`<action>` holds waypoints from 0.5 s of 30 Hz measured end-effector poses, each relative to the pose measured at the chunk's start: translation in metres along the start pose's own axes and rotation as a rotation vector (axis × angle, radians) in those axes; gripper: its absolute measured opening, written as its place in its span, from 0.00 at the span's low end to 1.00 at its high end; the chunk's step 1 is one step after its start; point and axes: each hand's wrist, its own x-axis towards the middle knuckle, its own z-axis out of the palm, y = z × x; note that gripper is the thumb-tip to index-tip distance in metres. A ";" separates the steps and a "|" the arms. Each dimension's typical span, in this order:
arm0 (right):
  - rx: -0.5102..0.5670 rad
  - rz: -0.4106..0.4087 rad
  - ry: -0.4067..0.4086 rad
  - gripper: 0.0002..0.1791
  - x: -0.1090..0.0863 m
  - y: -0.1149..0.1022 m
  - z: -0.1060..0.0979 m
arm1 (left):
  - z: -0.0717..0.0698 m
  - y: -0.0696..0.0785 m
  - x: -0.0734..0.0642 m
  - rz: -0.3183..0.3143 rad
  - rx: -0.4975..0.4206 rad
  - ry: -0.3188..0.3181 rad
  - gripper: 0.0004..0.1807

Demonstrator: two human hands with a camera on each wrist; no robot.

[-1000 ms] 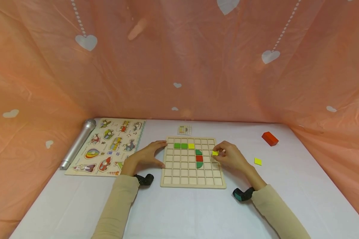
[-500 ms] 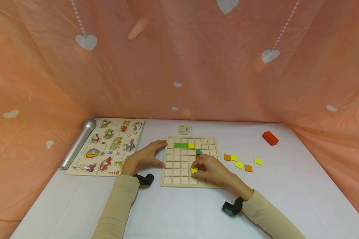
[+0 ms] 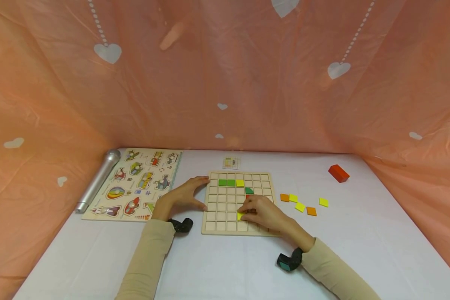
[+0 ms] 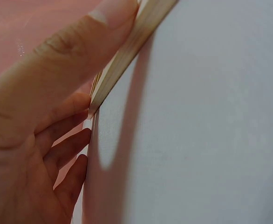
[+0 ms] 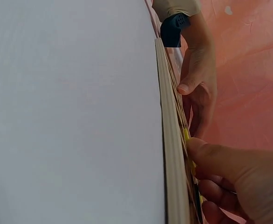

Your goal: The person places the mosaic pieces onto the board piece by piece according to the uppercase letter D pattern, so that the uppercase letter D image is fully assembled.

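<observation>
A wooden grid board lies flat in the middle of the table. My left hand touches its left side, thumb and fingers spread apart; in the left wrist view the thumb lies along the board's edge. My right hand pinches a yellow square tile at a cell in the second row from the near edge. Part of that tile is hidden by the fingers. Two green squares and a yellow square sit in upper cells. A green rounded piece and a partly covered red tile lie beyond the right hand.
Loose yellow and orange tiles lie right of the board, with a red block farther back. A small pattern card is behind the board. At left are a picture puzzle and a silver microphone.
From the board's right edge, my right hand has come left and nearer with the yellow tile, uncovering several loose tiles. Lately the tile has shifted slightly left and down. My left hand stays put.
</observation>
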 end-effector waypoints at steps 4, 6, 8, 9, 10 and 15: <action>0.000 0.007 -0.006 0.10 0.001 -0.001 0.000 | 0.000 0.000 0.000 0.000 0.002 0.000 0.53; -0.008 0.000 -0.005 0.10 0.001 -0.001 0.000 | 0.000 0.000 0.000 -0.002 0.000 -0.001 0.53; -0.018 -0.006 -0.008 0.09 0.001 -0.001 -0.001 | 0.000 0.000 0.000 -0.004 0.000 -0.002 0.53; -0.019 -0.009 -0.010 0.09 0.001 -0.001 -0.001 | 0.000 0.000 0.000 -0.005 0.000 -0.002 0.53; -0.018 -0.011 -0.011 0.10 0.000 -0.001 -0.002 | 0.000 0.000 0.000 -0.007 0.000 -0.003 0.53; 0.055 0.012 0.022 0.15 -0.004 0.004 -0.014 | 0.000 -0.002 0.001 0.005 0.015 0.000 0.53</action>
